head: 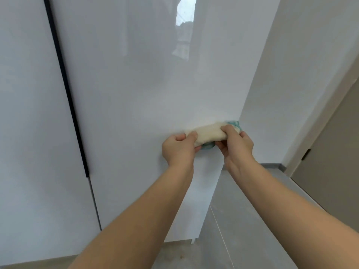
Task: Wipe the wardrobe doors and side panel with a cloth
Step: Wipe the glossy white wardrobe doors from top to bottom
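Observation:
A cream cloth [208,133] with teal edging is bunched into a roll in front of the glossy white wardrobe door [145,90], near the door's right edge. My left hand [179,148] grips the roll's left end with curled fingers. My right hand [236,144] grips its right end, thumb on top. A second white door [29,113] stands to the left, with a long black handle strip [66,84] between the two. The wardrobe's side panel is hidden behind the door's right edge.
A white wall [291,65] runs back on the right of the wardrobe. Further right is a white frame with a beige door [330,171]. Grey floor tiles [242,220] lie below, with a grey skirting at the wall.

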{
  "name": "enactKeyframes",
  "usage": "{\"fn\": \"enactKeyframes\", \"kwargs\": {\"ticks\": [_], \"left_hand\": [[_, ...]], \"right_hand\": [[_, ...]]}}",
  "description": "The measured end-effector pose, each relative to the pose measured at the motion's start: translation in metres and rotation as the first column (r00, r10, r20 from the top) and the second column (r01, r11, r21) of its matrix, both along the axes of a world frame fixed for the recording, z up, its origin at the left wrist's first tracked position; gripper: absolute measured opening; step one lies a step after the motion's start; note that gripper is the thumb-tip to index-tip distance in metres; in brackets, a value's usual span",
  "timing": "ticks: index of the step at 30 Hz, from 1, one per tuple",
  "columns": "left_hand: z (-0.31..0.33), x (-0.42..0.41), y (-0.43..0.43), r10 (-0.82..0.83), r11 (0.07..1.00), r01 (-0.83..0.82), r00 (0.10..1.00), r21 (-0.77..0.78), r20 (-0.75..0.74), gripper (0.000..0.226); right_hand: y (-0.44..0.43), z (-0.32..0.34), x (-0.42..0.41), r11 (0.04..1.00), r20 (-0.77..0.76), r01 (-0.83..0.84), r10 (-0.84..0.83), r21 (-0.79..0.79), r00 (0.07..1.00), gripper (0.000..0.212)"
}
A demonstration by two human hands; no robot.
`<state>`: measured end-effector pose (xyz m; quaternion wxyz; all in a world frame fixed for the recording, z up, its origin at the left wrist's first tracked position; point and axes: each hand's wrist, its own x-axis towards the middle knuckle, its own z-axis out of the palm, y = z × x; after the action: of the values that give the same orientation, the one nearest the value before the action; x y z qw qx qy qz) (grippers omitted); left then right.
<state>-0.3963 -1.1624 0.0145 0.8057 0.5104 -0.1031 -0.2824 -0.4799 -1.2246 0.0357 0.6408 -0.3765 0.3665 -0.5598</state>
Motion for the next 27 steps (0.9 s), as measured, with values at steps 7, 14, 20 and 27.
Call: {"fn": "enactKeyframes", "kwargs": {"ticks": [7, 14, 20, 27], "left_hand": [[0.087, 0.030, 0.033, 0.162, 0.981, -0.132, 0.962, -0.145, 0.220, 0.015], [0.047, 0.051, 0.047, 0.181, 0.982, -0.189, 0.953, 0.011, 0.241, 0.018], [-0.050, 0.061, 0.051, 0.172, 0.956, -0.218, 0.959, 0.198, 0.225, 0.018], [-0.182, 0.058, 0.055, 0.121, 0.838, -0.184, 0.981, 0.514, 0.152, 0.019]], "right_hand": [[0.033, 0.079, 0.026, 0.969, 0.102, -0.158, 0.180, -0.191, 0.978, 0.009], [0.048, 0.037, 0.052, 0.986, -0.040, -0.161, 0.159, -0.040, 0.986, 0.010], [0.054, -0.059, 0.061, 0.988, -0.154, -0.119, 0.133, 0.095, 0.979, 0.011], [0.054, -0.201, 0.061, 0.920, -0.276, -0.071, 0.188, 0.385, 0.943, 0.014]]}}
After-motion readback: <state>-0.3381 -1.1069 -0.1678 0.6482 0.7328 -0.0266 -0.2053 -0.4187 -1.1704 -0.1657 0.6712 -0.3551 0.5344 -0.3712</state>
